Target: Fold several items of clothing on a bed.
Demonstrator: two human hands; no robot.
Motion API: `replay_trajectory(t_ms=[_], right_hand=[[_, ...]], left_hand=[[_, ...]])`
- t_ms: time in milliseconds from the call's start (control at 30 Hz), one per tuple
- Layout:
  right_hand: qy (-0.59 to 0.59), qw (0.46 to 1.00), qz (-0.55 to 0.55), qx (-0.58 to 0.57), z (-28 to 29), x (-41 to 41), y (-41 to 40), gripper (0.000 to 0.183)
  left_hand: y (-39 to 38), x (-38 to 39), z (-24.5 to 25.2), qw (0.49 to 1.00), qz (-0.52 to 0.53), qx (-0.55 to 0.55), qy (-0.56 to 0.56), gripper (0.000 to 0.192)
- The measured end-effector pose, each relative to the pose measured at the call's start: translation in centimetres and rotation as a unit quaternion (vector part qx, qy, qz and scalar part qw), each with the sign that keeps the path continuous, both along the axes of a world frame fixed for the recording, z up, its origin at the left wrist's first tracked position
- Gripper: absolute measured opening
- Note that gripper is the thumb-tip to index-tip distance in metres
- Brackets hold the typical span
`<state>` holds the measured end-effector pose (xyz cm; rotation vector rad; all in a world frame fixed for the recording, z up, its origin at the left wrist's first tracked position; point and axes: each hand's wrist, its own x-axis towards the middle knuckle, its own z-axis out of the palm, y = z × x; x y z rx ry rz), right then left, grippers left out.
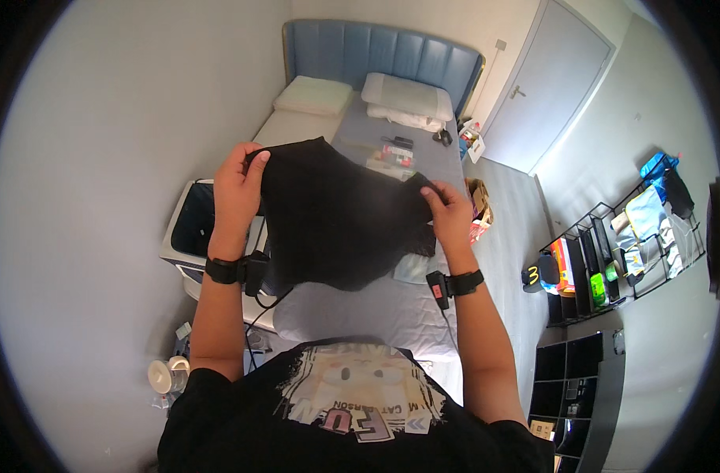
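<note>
A black cloth garment [336,219] hangs spread out in the air between both hands, above the bed. My left hand [240,183] pinches its upper left corner between thumb and fingers. The upper right part of the cloth is pinched by my right hand [448,207]. Its lower edge droops in a curve over the grey bed sheet [348,313]. What kind of garment it is cannot be told. Each wrist wears a black strap with a small device and a cable.
Pillows [312,96] lie by the blue headboard [383,56]. Small packages [397,155] are on the bed behind the cloth. A white-rimmed container [173,236] stands left of the bed, a cardboard box [480,201] right of it. A black wire rack [632,236] holds several things.
</note>
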<state>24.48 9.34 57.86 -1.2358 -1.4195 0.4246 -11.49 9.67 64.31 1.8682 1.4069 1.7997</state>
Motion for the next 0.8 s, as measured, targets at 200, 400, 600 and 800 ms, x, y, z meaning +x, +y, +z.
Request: replay_trajectory(t_ms=[200, 400, 600, 800], right_hand=[[-0.074, 0.995, -0.007, -0.061, 3.7, 0.7, 0.9, 0.028], [-0.005, 0.996, 0.085, -0.041, 4.3, 0.7, 2.2, 0.022], [-0.127, 0.992, -0.014, -0.015, 5.2, 0.6, 2.1, 0.019], [-0.113, 0.992, 0.015, -0.057, 4.2, 1.4, 1.5, 0.027]], left_hand=[[1.6, -1.8, -2.1, 1.000, -0.005, -0.003, -0.009, 0.020], [4.1, -2.8, -4.2, 0.985, -0.143, -0.048, -0.085, 0.014], [6.1, -2.8, -5.4, 0.981, -0.158, -0.068, -0.085, 0.011], [8.4, -2.8, -7.4, 0.970, -0.194, -0.094, -0.115, 0.013]])
